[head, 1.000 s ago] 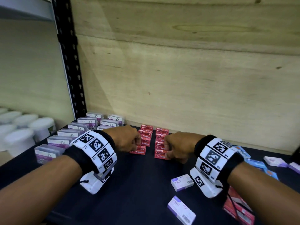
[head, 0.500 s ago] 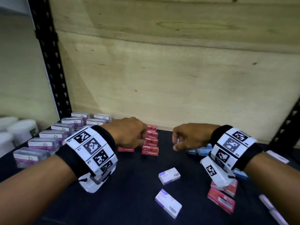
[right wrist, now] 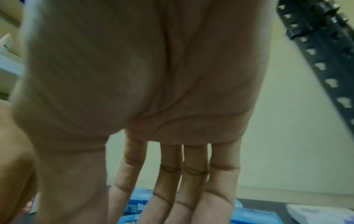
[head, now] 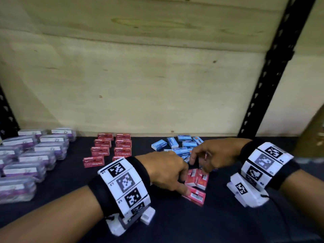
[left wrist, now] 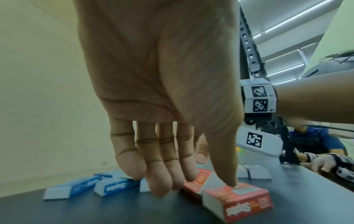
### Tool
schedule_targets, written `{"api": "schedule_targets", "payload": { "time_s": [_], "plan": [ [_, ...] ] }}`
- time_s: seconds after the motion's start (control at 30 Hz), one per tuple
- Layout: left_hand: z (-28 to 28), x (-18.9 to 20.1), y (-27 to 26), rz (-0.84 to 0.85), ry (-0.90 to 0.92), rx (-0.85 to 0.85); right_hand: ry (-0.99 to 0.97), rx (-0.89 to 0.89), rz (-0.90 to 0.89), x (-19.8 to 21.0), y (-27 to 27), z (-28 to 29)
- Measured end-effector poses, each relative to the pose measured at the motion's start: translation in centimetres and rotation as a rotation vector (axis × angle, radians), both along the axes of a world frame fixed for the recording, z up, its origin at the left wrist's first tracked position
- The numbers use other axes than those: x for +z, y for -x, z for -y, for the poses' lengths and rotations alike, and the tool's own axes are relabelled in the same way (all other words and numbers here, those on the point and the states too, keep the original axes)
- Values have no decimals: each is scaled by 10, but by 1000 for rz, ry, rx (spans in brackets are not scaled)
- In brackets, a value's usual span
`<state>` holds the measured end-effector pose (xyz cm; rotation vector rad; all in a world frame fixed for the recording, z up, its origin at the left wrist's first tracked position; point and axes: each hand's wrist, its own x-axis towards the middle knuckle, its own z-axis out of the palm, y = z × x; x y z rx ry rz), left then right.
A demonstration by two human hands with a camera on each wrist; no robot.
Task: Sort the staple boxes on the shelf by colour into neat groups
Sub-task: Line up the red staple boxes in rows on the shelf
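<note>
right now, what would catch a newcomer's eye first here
Both hands meet mid-shelf over loose red staple boxes: the left hand touches them with straight fingers, the right hand reaches in. Behind lie tidy red rows and a jumbled blue pile; purple boxes line the left.

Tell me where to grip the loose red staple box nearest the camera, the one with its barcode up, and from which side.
Pinch the red staple box across its two long side faces, coming from above. It lies flat on the dark shelf, barcode face up; the left hand has its thumb tip on that face. More red boxes sit close behind, so end-on access looks cramped.
</note>
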<state>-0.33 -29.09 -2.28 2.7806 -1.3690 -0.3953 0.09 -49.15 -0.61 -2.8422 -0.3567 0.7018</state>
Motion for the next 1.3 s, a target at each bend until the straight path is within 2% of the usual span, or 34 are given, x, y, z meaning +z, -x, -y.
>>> {"api": "schedule_targets", "payload": {
  "time_s": [0.23, 0.53, 0.8, 1.0, 1.3],
  "plan": [
    [11, -9, 5, 16, -111, 104, -58, 52, 9, -14, 4, 6],
    [13, -8, 6, 24, -124, 161, -81, 80, 87, -20, -2, 14],
    [10, -12, 5, 44, -12, 54, 33, 28, 148, -24, -4, 32],
    [11, -16, 2, -53, 24, -98, 36, 23, 143, -24, -6, 30],
    [-13, 1, -12, -170, 50, -47, 6, 30, 169, -17, -12, 23]
  ]
}}
